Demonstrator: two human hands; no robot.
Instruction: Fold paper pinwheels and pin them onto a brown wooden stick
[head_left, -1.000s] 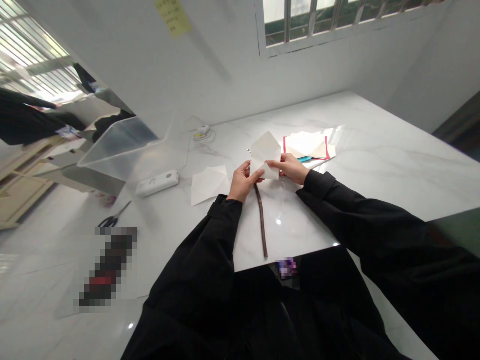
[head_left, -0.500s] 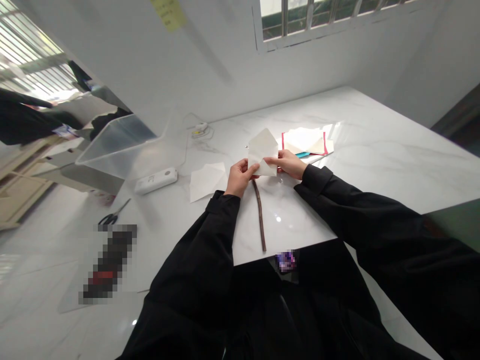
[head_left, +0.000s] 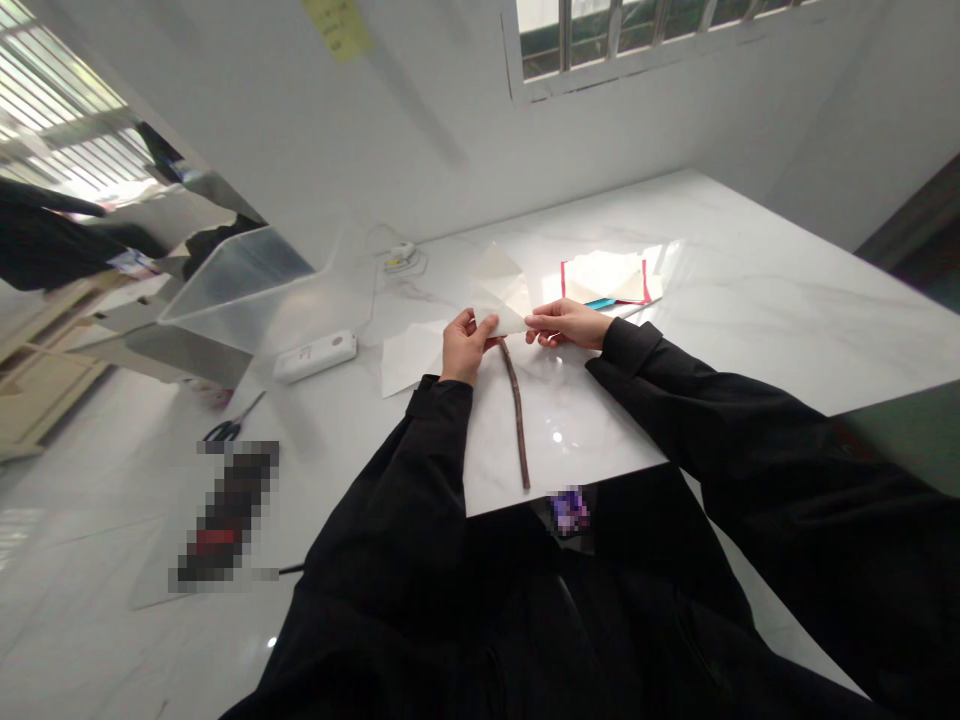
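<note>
A cream folded sheet of paper (head_left: pixel 501 285) is held up above the white tabletop, its pointed end away from me. My left hand (head_left: pixel 466 347) pinches its lower left part with the thumb on top. At the lower right corner, my right hand (head_left: pixel 568 325) grips the paper between thumb and fingertips. A thin brown stick (head_left: pixel 518 420) lies on the table below the hands, its far end partly hidden by them. Beside my left hand rests another white sheet of paper (head_left: pixel 409 362). Beyond my right hand lie papers with red edges (head_left: pixel 606 277) and a teal piece (head_left: pixel 600 303).
Scissors (head_left: pixel 229 428) lie at the left near a blurred-out dark object (head_left: pixel 232 510). A white power strip (head_left: pixel 315 358) and a clear plastic bin (head_left: pixel 232 285) stand further back. The table (head_left: pixel 787 300) meets a wall behind. At the far left is a person's dark sleeve (head_left: pixel 45 240).
The paper has turned and tilted to the left in my hands. My right hand has shifted from its right side to its lower right corner.
</note>
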